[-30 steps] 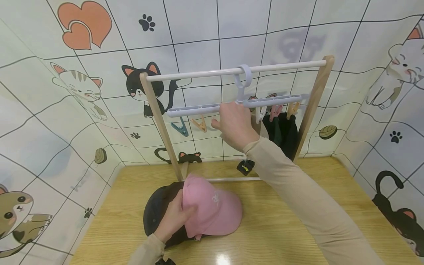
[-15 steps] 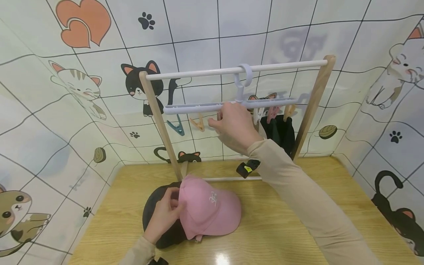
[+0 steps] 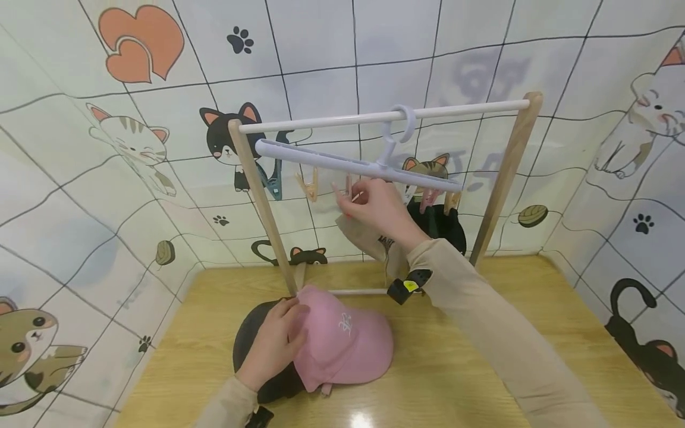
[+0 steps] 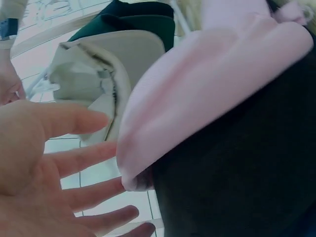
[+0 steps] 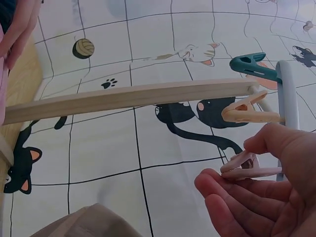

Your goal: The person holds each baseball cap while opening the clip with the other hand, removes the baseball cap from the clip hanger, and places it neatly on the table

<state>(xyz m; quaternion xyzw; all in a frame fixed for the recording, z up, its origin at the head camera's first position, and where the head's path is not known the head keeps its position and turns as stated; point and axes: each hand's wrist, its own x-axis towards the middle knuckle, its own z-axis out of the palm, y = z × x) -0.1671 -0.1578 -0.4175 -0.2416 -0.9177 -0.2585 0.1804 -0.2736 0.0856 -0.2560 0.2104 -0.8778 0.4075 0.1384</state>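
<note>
Basically, it's about the pink cap (image 3: 342, 342) versus the pale pink clip (image 5: 247, 173): cap at lower centre of the head frame, clip in the upper centre under the hanger (image 3: 321, 156), well apart. Cap's long axis runs roughly left to right, crown left, brim pointing right, overlapping the right side of the black cap (image 3: 248, 336) on the counter (image 3: 455, 368). Hanger is tilted, left end higher, on the rack's top bar (image 3: 332, 120).

Left hand (image 3: 275, 340) is nearer the cap, right at its crown edge over the black cap. Fingers are spread and fairly straight, no grip on anything; fingertips seem to meet the pink edge in the left wrist view, light contact at most.

Right hand (image 3: 382, 205) is up at the hanger, thumb and fingers closed around the pale pink clip, pinching it. Can't tell how wide the clip's mouth is. Yellow clip (image 3: 309, 187) and teal clip (image 3: 274, 181) hang to the left of it, holding nothing. Beige cap (image 3: 360, 235) hangs just below that hand.
</note>
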